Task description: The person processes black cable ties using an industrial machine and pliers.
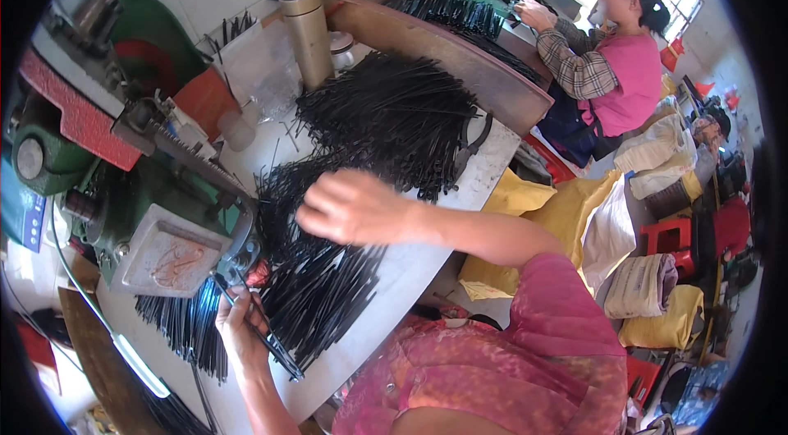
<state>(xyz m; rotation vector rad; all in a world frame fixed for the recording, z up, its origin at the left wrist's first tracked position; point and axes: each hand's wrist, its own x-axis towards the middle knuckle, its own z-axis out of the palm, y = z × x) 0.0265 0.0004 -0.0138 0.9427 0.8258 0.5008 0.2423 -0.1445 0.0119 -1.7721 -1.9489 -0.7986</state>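
Observation:
My left hand is closed around a long thin dark tool below the head of a green press machine. The tool's upper end lies close to the machine's metal working end. Blurred by motion, my right hand hovers over a heap of thin black strips, its fingers loosely curled. Whether it holds anything cannot be made out. Another bunch of black strips lies just right of my left hand, and more strips hang below the machine.
A tan cylindrical flask and a white lidded cup stand behind the heap on the white tabletop. A wooden divider separates a co-worker, whose hands are at another green machine. Yellow sacks crowd the right side.

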